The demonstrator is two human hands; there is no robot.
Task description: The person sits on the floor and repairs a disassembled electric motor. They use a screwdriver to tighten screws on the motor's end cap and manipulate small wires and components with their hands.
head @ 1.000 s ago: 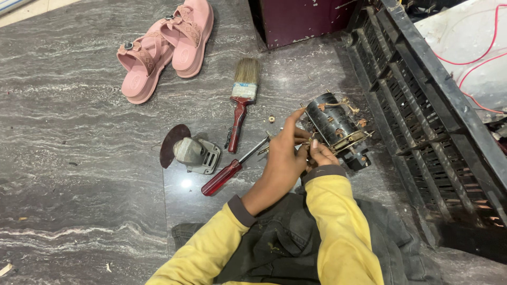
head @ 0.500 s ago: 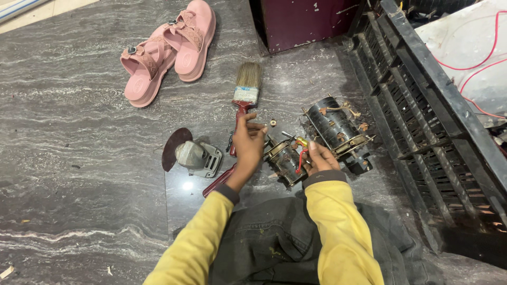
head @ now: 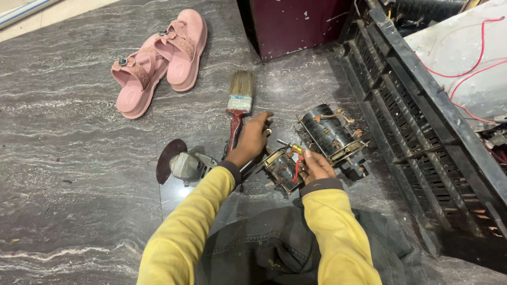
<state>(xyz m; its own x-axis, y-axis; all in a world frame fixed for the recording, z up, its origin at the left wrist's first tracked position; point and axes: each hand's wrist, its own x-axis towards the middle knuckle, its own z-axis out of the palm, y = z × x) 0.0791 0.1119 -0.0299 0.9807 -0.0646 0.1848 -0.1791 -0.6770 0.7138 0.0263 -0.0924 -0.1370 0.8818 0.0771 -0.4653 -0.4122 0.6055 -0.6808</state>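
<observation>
My right hand [head: 316, 164] grips a small dark motor part [head: 282, 168] with brass fittings and a red wire, held just above the floor in front of my lap. A larger cylindrical motor core [head: 330, 133] lies just beyond it, apart from the hand. My left hand [head: 253, 138] reaches forward with its fingers curled down onto the floor, right beside the red handle of a paintbrush [head: 238, 100]. Whether its fingertips pinch anything is hidden.
An angle grinder [head: 186, 165] with a dark disc lies left of my left arm. Pink sandals [head: 158, 58] sit at the far left. A black slatted crate [head: 422, 132] runs along the right, and a maroon cabinet [head: 296, 21] stands behind.
My left hand left the motor parts and moved left and forward to the floor beside the brush handle. The right hand now holds the small part, separated from the larger core.
</observation>
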